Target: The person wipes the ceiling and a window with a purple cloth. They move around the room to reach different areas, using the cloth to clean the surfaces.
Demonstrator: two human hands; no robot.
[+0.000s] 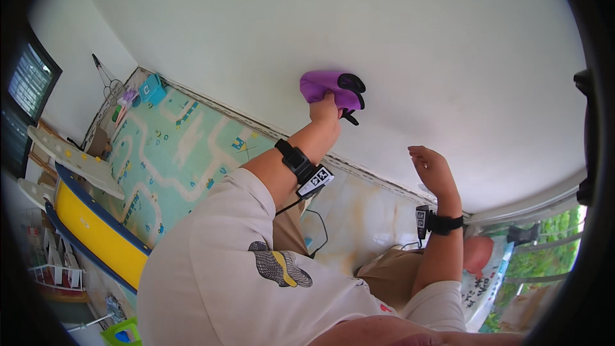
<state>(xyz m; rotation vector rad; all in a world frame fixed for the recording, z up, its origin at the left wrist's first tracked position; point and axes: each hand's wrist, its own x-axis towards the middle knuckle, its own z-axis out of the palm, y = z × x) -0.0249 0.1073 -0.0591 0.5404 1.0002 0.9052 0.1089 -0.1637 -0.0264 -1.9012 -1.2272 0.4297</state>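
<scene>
My left hand [327, 111] is shut on a folded purple cloth [319, 84] with black edging, raised in front of the white wall [432, 33]. The cloth appears to lie against the wall, though its far side is hidden. To the right and lower, my right hand [432, 168] is lifted near the same wall, its fingers loosely bent and nothing in them. Whether it touches the wall cannot be told. Each forearm wears a black strap with a small device, the left device [314, 181] and the right device [423, 221] both bearing printed codes.
A green play mat [178, 154] covers the floor at left, beside a yellow slide [91, 216] with blue edges. Along the far wall stand a light-blue bin [153, 89] and a racket [113, 86]. A window [547, 250] is at lower right; a green container [120, 331] lies lower left.
</scene>
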